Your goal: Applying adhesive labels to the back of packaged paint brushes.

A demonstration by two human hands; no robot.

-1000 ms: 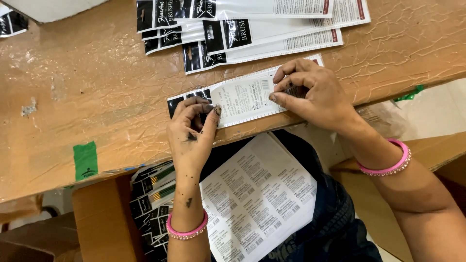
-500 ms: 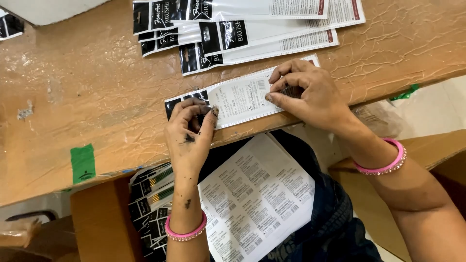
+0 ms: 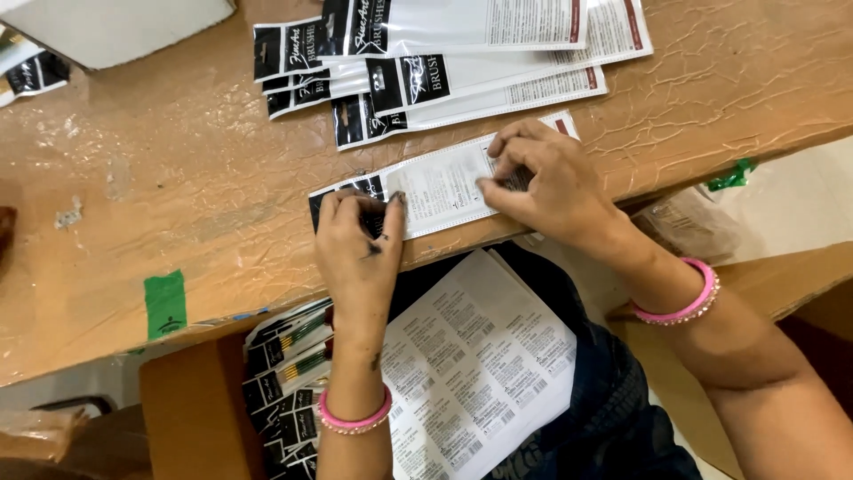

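Under both hands lies a flat brush packet (image 3: 440, 187) at the near table (image 3: 133, 178) edge: the left hand (image 3: 360, 244) presses its dark end with curled fingers, while the right hand (image 3: 542, 182) pinches a small label onto its white part. Beyond the knuckles, more packets (image 3: 462, 53) overlap. Below the wrists, a label sheet (image 3: 480, 364) rests on the lap, beside a cardboard box (image 3: 191, 418) holding packed brushes (image 3: 289, 373).

A green tape patch (image 3: 165, 303) sticks to the wooden table (image 3: 133, 196), beneath a white box (image 3: 115, 27).
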